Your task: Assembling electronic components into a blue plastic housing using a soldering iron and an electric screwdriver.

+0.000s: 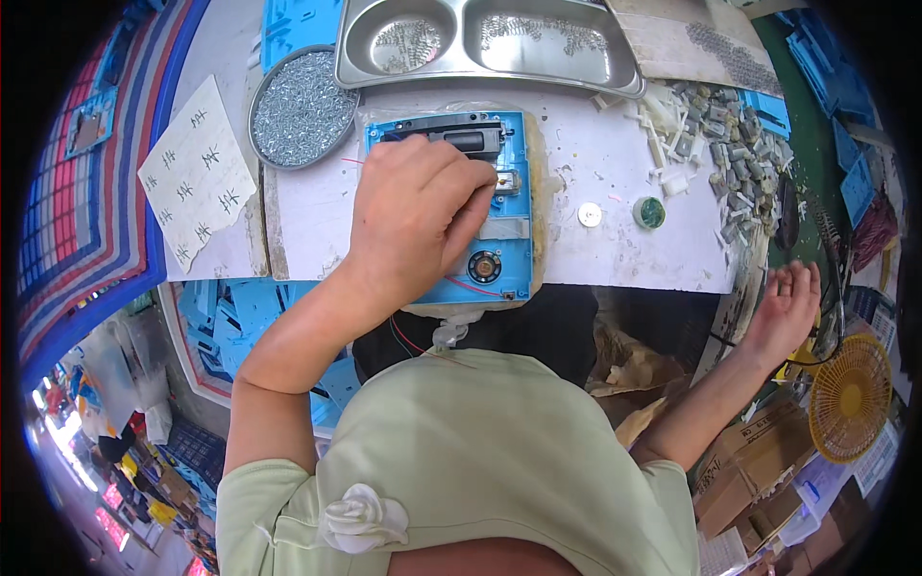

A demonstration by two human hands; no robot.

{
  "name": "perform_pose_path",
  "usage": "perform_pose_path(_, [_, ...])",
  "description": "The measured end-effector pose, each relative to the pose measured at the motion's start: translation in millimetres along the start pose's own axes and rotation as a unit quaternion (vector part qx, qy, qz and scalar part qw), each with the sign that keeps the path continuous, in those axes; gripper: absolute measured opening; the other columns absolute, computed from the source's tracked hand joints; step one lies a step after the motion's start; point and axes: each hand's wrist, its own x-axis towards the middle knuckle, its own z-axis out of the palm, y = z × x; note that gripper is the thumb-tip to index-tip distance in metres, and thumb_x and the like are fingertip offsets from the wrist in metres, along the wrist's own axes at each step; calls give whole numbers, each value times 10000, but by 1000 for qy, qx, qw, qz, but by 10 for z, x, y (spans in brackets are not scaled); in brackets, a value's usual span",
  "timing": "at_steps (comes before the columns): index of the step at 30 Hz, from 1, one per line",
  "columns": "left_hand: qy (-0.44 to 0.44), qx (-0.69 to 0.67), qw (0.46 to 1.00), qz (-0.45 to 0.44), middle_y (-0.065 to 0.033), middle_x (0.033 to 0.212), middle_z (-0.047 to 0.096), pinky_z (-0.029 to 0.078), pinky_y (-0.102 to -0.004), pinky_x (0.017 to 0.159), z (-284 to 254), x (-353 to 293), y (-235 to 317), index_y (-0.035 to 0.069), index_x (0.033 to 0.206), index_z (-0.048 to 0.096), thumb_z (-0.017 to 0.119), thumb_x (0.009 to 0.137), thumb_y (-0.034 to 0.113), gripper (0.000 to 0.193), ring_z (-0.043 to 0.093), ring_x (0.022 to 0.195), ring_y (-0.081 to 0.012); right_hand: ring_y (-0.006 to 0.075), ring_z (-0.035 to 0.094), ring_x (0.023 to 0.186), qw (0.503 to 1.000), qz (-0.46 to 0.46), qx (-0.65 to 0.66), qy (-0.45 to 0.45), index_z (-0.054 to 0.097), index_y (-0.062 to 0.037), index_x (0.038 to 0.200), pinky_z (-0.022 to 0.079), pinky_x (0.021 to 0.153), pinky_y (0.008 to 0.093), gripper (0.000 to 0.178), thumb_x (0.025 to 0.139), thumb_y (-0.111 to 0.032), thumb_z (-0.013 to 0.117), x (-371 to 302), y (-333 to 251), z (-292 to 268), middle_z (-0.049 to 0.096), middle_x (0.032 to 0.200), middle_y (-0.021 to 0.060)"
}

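A blue plastic housing (519, 252) lies on a padded block in front of me, with a black compartment (468, 141), a small metal part (506, 182), a strip of pale tape (503, 228) and a round speaker (484, 267). Over its left half rests my left hand (413, 197), fingers curled down; its index finger reaches beside the small metal part. The fingertips are hidden beneath the hand, so whatever they pinch does not show. Off the table's right edge, my right hand (786, 312) is raised with its fingers loosely apart and holds nothing. Thin red wires (413, 341) trail from the housing.
A round tray of small screws (303, 108) and a steel compartment tray (490, 77) stand at the back. Grey small parts (740, 163) are heaped at the right, near a solder-like spool (649, 213) and a white disc (589, 215). A yellow fan (850, 398) stands lower right.
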Motion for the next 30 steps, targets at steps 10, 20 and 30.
perform_pose_path(10, [6, 17, 1000, -12, -18, 1032, 612, 341, -424, 845, 105, 48, 13, 136, 844, 709, 815, 712, 105, 172, 546, 971, -253, 176, 601, 751, 987, -74, -7, 140, 606, -20, 1006, 513, 721, 342, 208, 996, -204, 702, 892, 106, -591, 630, 842, 65])
perform_pose_path(20, [-22, 21, 999, -17, -60, 1063, 584, 350, -385, 859, 82, 41, 7, 102, 857, 725, 825, 702, 98, 184, 504, 928, -243, 181, 559, 722, 991, -58, 118, 35, 631, 27, 1023, 469, 659, 324, 239, 956, -202, 627, -478, -299, -149, 609, 818, 68])
perform_pose_path(30, [-30, 25, 999, -20, -59, 1082, 587, 351, -379, 860, 79, 49, 17, 109, 867, 728, 824, 702, 92, 192, 507, 906, -235, 139, 504, 645, 914, -139, 12, -382, 614, 9, 1080, 363, 573, 266, 338, 806, 9, 811, -1370, 114, 1279, 602, 778, 83])
